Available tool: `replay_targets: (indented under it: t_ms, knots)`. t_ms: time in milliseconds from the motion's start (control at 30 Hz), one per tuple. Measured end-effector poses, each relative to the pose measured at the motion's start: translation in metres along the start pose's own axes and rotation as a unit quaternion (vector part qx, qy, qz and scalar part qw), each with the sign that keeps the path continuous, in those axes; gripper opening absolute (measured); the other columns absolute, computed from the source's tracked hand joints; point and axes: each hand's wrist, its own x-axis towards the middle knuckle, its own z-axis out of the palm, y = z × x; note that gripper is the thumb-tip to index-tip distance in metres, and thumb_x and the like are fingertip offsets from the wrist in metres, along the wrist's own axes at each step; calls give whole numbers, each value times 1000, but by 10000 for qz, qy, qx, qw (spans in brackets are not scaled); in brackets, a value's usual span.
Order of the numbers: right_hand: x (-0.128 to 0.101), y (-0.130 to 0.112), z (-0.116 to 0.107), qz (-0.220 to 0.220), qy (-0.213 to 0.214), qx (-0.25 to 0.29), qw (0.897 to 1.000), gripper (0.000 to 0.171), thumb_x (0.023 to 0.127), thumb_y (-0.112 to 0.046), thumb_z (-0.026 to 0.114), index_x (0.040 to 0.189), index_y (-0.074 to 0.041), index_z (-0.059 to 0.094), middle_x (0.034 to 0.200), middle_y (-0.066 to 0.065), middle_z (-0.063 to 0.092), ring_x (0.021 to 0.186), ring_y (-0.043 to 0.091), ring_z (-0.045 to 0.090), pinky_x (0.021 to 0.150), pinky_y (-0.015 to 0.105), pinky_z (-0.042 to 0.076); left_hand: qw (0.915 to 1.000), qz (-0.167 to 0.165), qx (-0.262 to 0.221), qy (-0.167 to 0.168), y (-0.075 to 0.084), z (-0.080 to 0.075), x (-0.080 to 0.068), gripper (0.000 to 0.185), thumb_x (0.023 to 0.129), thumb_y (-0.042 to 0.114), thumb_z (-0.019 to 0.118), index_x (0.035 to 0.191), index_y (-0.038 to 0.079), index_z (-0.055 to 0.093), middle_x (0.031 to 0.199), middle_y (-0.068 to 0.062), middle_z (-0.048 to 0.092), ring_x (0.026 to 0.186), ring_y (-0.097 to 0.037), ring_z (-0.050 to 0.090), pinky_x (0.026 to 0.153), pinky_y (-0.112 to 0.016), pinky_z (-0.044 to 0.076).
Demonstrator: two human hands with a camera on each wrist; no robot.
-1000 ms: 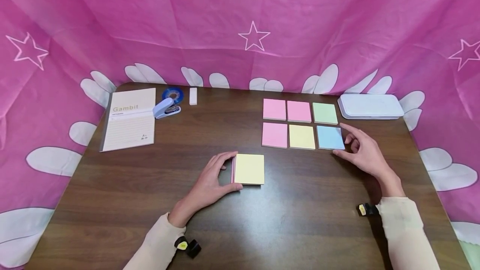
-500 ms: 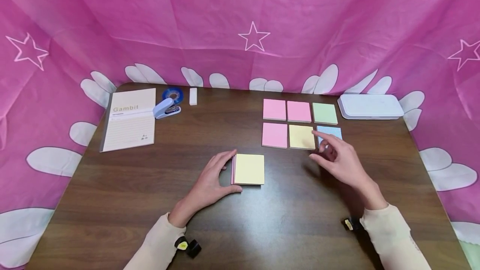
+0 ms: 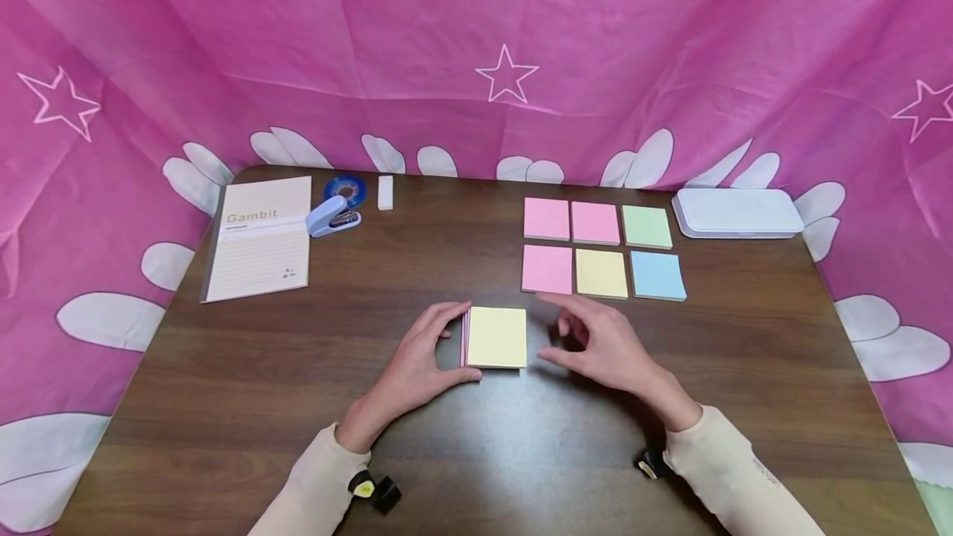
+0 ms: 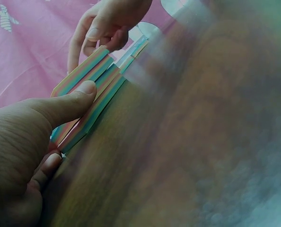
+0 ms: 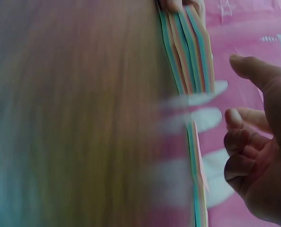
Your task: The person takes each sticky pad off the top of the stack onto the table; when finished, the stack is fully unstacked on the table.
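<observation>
With the left hand (image 3: pixel 417 362) gripping the pad (image 3: pixel 496 337), the empty, half-curled right hand (image 3: pixel 599 342) hovered beside it, likely needing to pinch the top sheet.

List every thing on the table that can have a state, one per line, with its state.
sticky-note stack: flat on the table, yellow sheet on top, gripped at its left edge
left hand: holds the stack's side
right hand: just right of the stack, fingers loosely curled, empty
six single notes: laid flat in two rows of three
stapler: closed
notebook: closed
white case: lid shut
tape roll: lying flat
</observation>
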Motion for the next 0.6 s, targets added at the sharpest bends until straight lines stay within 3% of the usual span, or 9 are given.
replay_targets:
  t_ms: [167,333,600]
  knots:
    - [6,-13,16,224,-377,-127,9990,85,78,-39,103,150,-14,67,88,-8,63,69,5,50,65,27,44,10000,-47,18,32,1,-1,0,97,80,28,104,163,15,54,158,-5,55,128,-23,61,106,-47,56]
    - [12,-20,28,260,-557,-263,9978,94,73,-45,105,151,-11,63,92,-7,63,73,6,52,67,27,45,9999,-65,24,105,0,0,0,96,79,28,104,161,15,56,157,-6,55,126,-22,60,102,-45,56]
    - [14,-25,35,371,-532,-342,9973,91,72,-40,106,148,-11,65,91,-7,62,77,9,56,67,27,46,9996,84,83,257,-2,0,0,94,76,28,106,156,12,60,149,-8,59,119,-20,59,94,-37,54]
